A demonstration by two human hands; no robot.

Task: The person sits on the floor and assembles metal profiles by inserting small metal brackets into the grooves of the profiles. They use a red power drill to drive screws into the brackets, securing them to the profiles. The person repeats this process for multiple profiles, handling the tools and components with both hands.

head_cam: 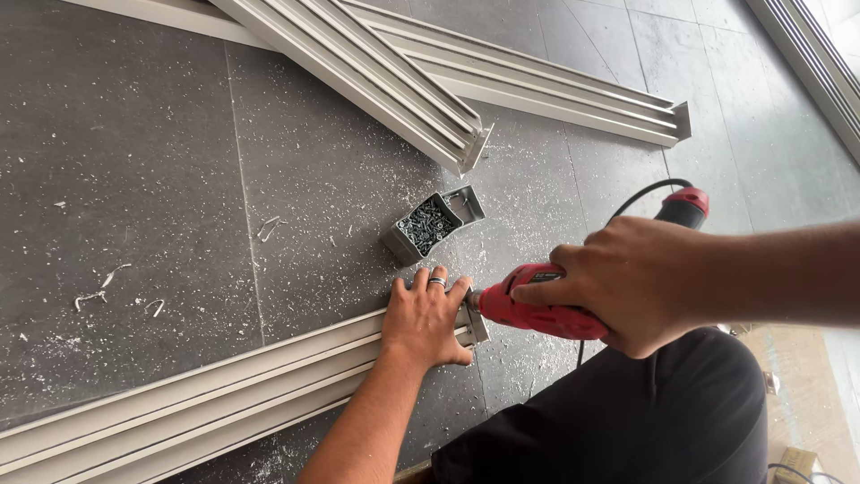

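- Drill (pixel 546 309), red, corded: your right hand (pixel 627 282) is wrapped tight around its body, nose pointing at the end of the near aluminium track (pixel 206 403).
- Left hand (pixel 428 318): fingers spread, palm pressed flat on that track's end, clamped around nothing; a ring shows on one finger.
- Progress, judged: drilling or driving at the track end looks under way; the bit itself is hidden behind your left hand, so you cannot confirm a fastener is seated.
- Box of screws (pixel 430 224): small, grey, open, just beyond your left hand, well filled.
- Two more tracks (pixel 502 76) lie crossed at the far side, untouched.
- Floor (pixel 134 179): dark grey tiles, strewn with pale metal shavings and curls.
- Room: pale frame at far right edge; bright light there.
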